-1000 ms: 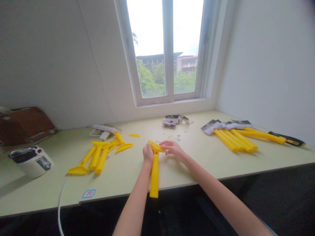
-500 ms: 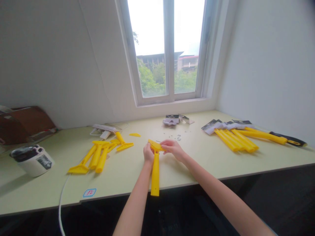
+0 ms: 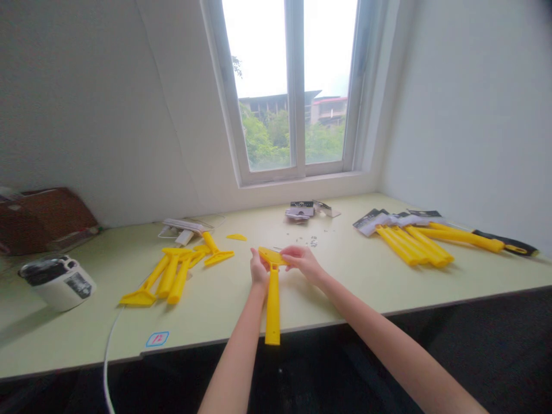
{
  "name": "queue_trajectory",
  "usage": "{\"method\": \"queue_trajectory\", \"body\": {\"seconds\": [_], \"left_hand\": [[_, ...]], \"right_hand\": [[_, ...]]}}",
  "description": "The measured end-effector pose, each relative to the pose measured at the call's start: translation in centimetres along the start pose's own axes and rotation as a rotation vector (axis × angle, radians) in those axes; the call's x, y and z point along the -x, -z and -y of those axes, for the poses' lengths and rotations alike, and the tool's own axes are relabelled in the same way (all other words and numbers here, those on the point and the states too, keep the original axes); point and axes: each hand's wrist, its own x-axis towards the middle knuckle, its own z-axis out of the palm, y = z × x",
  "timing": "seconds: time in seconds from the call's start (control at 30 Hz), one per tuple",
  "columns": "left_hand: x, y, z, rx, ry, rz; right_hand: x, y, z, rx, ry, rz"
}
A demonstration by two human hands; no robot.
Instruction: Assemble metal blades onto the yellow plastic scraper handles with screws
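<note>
A yellow scraper [image 3: 273, 299] is held between my two hands near the table's front edge, its wide head away from me and its handle end reaching just past the edge. My left hand [image 3: 259, 269] is around the left side of the head, with the thumb raised. My right hand [image 3: 302, 260] pinches the right end of the head with closed fingers. Small metal pieces [image 3: 314, 241] lie scattered beyond my right hand. A flat yellow piece [image 3: 236, 237] rests on the table beyond my left hand.
Several yellow scrapers [image 3: 172, 275] lie at the left, near a white mug [image 3: 64, 284] and a power strip [image 3: 183, 227]. Packaged yellow-handled scrapers [image 3: 409, 244] and a black-handled tool [image 3: 509, 244] are at the right. Dark packets [image 3: 301, 210] sit below the window.
My left thumb has lifted away from the scraper head, and that hand has loosened slightly. The scraper and my right hand have barely moved.
</note>
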Motion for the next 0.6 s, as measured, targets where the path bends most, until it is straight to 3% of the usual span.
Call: {"method": "queue_trajectory", "body": {"seconds": [0.3, 0.6], "left_hand": [[0.56, -0.09, -0.13, -0.131, -0.122, 0.057], [0.36, -0.06, 0.05, -0.122, -0.101, 0.125]], "right_hand": [[-0.15, 0.29, -0.44, 0.010, 0.030, 0.013], [0.02, 0.17, -0.06, 0.002, -0.019, 0.002]]}}
